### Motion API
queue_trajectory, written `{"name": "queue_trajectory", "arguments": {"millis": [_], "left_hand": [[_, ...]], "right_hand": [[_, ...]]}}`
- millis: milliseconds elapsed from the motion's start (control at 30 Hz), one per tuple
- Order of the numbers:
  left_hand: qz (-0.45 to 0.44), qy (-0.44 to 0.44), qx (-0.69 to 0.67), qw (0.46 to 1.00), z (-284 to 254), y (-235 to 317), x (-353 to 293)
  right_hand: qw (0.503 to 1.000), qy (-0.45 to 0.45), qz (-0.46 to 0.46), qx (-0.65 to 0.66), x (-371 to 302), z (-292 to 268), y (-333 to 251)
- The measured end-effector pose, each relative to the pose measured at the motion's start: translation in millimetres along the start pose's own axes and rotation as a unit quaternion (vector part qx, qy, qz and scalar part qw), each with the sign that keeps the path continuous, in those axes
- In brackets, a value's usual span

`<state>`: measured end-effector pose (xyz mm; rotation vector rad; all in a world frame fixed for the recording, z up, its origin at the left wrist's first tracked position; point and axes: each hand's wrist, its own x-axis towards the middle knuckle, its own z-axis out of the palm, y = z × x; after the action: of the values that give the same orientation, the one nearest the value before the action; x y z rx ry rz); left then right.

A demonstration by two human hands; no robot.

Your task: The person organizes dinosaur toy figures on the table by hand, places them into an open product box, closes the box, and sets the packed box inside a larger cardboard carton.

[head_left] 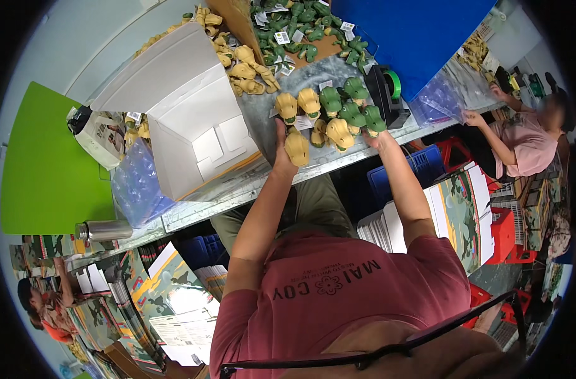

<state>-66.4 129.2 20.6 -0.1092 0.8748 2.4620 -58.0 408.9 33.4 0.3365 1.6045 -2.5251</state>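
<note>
A tight cluster of small dinosaur-head toys stands at the table's front edge, between my two hands. Its left part has tan dinosaur toys (pixel 308 102), and its right part mostly green dinosaur toys (pixel 351 115). My left hand (pixel 283 151) is closed around the near-left tan dinosaur toy (pixel 296 149), its thumb along the side and its other fingers hidden. At the cluster's right end my right hand (pixel 380 140) grips a green dinosaur toy (pixel 373 119), with most fingers hidden beneath it. White paper tags (pixel 304 123) show among the toys.
An open white cardboard box (pixel 202 136) stands left of the cluster, tan toys (pixel 247 69) piled behind it. Green toys (pixel 300 28) fill the far side. A black tape dispenser (pixel 382 95) stands to the right. A metal bottle (pixel 105 230) lies far left. Another person (pixel 521 139) sits right.
</note>
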Motion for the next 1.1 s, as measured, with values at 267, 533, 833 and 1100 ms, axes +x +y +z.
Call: {"name": "queue_trajectory", "arguments": {"millis": [267,533,833,1100], "left_hand": [[0.06,-0.018,-0.014,0.998,28,3,-4],[0.046,-0.082,-0.083,0.992,65,3,-12],[0.07,0.049,-0.044,0.995,157,1,-48],[0.074,-0.105,0.012,0.992,222,104,-126]], "right_hand": [[1.0,-0.004,-0.03,0.0,-19,16,-11],[0.998,0.028,-0.052,-0.005,-49,21,-48],[0.997,0.013,-0.07,-0.013,-105,-13,-147],[0.995,-0.064,-0.078,-0.005,-158,61,-226]]}}
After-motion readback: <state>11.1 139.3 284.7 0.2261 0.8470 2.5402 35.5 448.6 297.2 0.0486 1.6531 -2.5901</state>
